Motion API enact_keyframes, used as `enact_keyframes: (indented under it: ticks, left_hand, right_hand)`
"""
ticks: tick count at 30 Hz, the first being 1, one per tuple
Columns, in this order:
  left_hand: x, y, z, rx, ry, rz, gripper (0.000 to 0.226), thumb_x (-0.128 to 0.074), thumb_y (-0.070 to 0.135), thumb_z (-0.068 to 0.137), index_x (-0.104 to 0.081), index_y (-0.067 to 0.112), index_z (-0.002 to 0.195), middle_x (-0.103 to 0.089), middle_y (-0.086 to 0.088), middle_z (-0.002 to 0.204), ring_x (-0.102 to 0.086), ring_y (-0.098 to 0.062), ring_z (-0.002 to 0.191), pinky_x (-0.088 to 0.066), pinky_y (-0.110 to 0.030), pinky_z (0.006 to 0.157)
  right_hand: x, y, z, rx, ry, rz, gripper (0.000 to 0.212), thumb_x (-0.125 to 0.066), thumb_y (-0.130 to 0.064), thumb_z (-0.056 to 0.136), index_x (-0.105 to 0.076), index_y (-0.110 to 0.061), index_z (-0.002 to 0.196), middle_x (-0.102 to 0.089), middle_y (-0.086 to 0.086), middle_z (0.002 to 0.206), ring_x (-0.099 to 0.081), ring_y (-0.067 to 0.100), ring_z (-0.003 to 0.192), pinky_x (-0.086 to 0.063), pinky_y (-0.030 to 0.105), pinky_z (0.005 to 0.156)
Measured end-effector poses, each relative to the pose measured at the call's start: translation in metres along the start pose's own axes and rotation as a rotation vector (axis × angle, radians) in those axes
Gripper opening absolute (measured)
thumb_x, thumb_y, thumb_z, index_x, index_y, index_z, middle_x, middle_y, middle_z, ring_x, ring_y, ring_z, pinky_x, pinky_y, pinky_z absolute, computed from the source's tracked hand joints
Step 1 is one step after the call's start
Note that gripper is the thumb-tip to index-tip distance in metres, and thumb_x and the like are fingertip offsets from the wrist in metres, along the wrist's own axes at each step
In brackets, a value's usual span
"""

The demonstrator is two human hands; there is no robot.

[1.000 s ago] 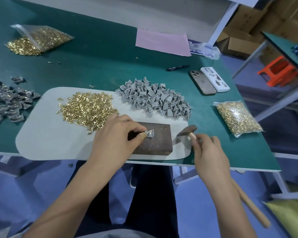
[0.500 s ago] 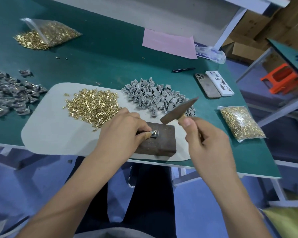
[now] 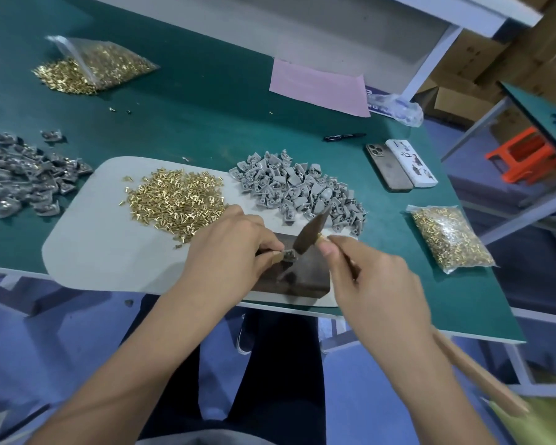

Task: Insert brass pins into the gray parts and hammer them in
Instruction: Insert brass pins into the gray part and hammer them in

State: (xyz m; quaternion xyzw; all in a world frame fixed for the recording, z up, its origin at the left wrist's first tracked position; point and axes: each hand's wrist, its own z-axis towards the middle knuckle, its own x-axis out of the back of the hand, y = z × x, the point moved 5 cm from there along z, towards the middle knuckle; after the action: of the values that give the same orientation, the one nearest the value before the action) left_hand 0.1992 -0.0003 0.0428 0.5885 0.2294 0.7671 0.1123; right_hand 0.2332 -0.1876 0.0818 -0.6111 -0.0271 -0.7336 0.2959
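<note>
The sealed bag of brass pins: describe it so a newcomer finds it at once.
Start at the green table and go to its right end, past the two phones. The sealed bag of brass pins lies flat there, right of the gray parts pile. Unlike the open bag spilling pins at far left, it is closed and full.

On mat (image 3: pixel 103 252): pin heap (image 3: pixel 177 203) left, parts heap (image 3: pixel 299 187) right, block (image 3: pixel 299 277) in front; phones (image 3: pixel 402 165) farther right.

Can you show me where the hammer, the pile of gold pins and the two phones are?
hammer (image 3: pixel 308 234), head view, on its dark metal head.
pile of gold pins (image 3: pixel 177 200), head view, pile's middle.
two phones (image 3: pixel 389 167), head view, darker phone's back.
</note>
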Motion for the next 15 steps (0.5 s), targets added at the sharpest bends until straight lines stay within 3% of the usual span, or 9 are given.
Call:
enact_keyframes:
  ticks: [3,7,12,15]
  left_hand:
    - [0.000,-0.001,0.001,0.010,-0.001,-0.028,0.013,-0.071,0.051,0.086,-0.075,0.045,0.096,-0.060,0.019,0.081,-0.037,-0.005,0.087,-0.029,-0.029,0.059]
    - [0.001,0.000,0.002,0.004,-0.011,0.008,0.012,-0.071,0.052,0.085,-0.074,0.049,0.095,-0.060,0.019,0.081,-0.036,-0.005,0.087,-0.030,-0.029,0.059]
    - [0.000,-0.002,0.002,0.000,-0.009,-0.012,0.011,-0.072,0.052,0.084,-0.074,0.047,0.094,-0.060,0.020,0.080,-0.035,-0.005,0.086,-0.033,-0.029,0.059]
    - [0.000,-0.001,0.002,-0.003,-0.014,-0.001,0.013,-0.071,0.054,0.084,-0.074,0.047,0.095,-0.061,0.019,0.082,-0.036,-0.005,0.087,-0.036,-0.029,0.060]
  right_hand:
    - [0.012,0.002,-0.002,-0.054,0.166,0.172,0.038,-0.036,-0.063,0.103,-0.063,-0.040,0.116,-0.050,-0.014,0.056,-0.047,0.012,0.054,-0.037,0.028,0.048]
    - [-0.005,-0.002,-0.008,-0.017,-0.049,0.015,0.037,-0.031,-0.064,0.100,-0.056,-0.041,0.114,-0.048,-0.007,0.058,-0.052,0.028,0.063,-0.048,0.038,0.056]
    - [0.008,0.002,-0.008,-0.059,0.186,0.149,0.034,-0.035,-0.063,0.104,-0.059,-0.042,0.117,-0.051,-0.008,0.061,-0.052,0.014,0.063,-0.040,0.028,0.048]
    - [-0.003,-0.003,-0.013,-0.015,0.059,0.042,0.035,-0.033,-0.063,0.101,-0.055,-0.043,0.119,-0.042,-0.012,0.053,-0.049,0.019,0.058,-0.041,0.032,0.049]
